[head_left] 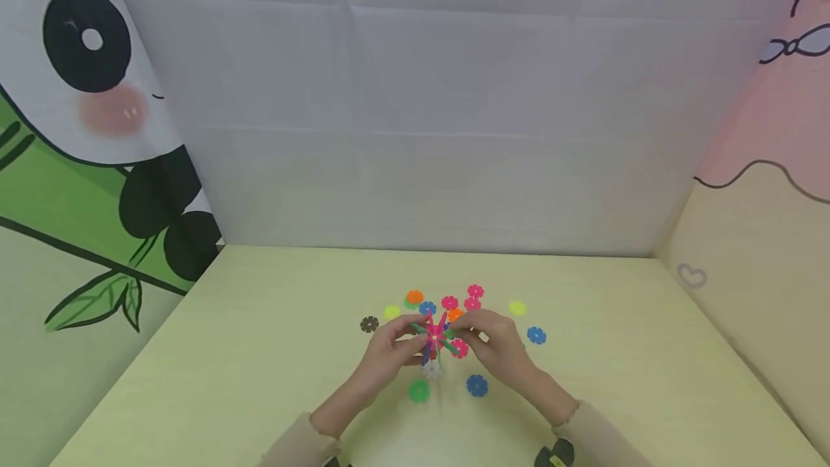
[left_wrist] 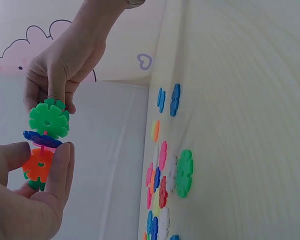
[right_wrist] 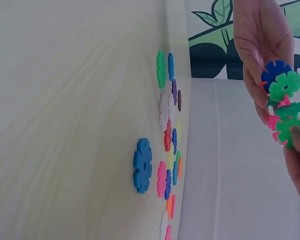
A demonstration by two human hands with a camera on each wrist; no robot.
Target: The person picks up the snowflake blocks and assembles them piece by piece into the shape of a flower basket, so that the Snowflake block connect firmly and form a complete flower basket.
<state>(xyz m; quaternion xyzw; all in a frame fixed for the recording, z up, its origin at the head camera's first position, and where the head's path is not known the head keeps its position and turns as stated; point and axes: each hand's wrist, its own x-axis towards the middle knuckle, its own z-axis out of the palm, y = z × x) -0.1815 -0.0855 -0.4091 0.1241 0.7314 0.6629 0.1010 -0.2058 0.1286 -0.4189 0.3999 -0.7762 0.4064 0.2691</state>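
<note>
Above the table, both hands hold a cluster of interlocking snowflake discs [head_left: 435, 337], slotted together around a pink one. With thumb and fingers, my left hand [head_left: 387, 353] pinches its left side, where an orange disc [left_wrist: 36, 166] and a blue disc [left_wrist: 41, 138] show in the left wrist view. My right hand [head_left: 501, 349] pinches a green disc [right_wrist: 288, 129] on the cluster's other side. Whether that green disc is fully slotted in, I cannot tell. Fingers hide part of the cluster.
Several loose discs lie on the pale table [head_left: 259, 352] behind and around the hands. Nearest are a green disc [head_left: 418, 390] and a blue disc [head_left: 477, 385]; another blue disc [head_left: 536, 336] lies at the right. A grey-white backdrop [head_left: 415, 128] stands behind, with printed side panels.
</note>
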